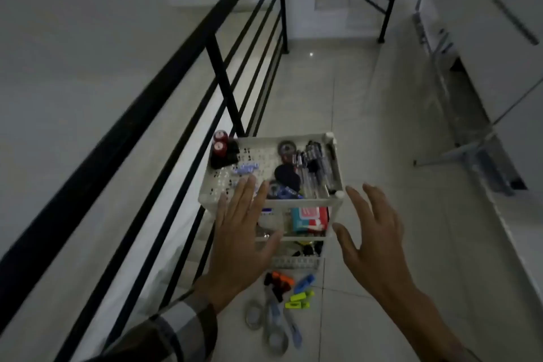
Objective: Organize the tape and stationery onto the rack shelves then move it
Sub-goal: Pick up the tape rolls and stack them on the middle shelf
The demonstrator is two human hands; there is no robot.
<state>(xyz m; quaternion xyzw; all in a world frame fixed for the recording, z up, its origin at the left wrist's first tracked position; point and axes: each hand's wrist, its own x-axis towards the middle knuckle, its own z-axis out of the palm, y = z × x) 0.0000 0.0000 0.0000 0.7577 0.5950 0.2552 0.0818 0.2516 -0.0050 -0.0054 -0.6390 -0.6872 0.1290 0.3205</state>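
Head view: white tiered plastic rack (pixel 331 189) standing on pale floor tiles (pixel 367 115) just beside a black stair railing (pixel 223 74). Top shelf loaded: red tape rolls (pixel 219 144) at the far left corner, a row of pens (pixel 318 165) along the right side, dark round items between, too blurred to name. Middle shelf showing a red and teal box (pixel 308 219); lowest shelf dark, contents unclear.

Left hand (pixel 245 232) spread wide, fingers straight, hovering over the near left edge of the rack, holding nothing; contact with the rim not certain. Right hand (pixel 371 232) likewise open and empty, fingers splayed, just off the rack's near right corner post, apart from it.

On the floor in front of the rack, nearer than both hands: scissors (pixel 271 323), yellow highlighters (pixel 299 300), an orange marker (pixel 283 277), a blue clip-like piece (pixel 305 281), a tape roll (pixel 254 314).

Step in hand, by judgement: sorting not finished, loose stationery still off the shelves; hands poised either side as if to steady or grip the rack. Next move likely calls for gathering the floor items onto a shelf before any lift, then a level two-handed grip on the frame to keep the pens from rolling.
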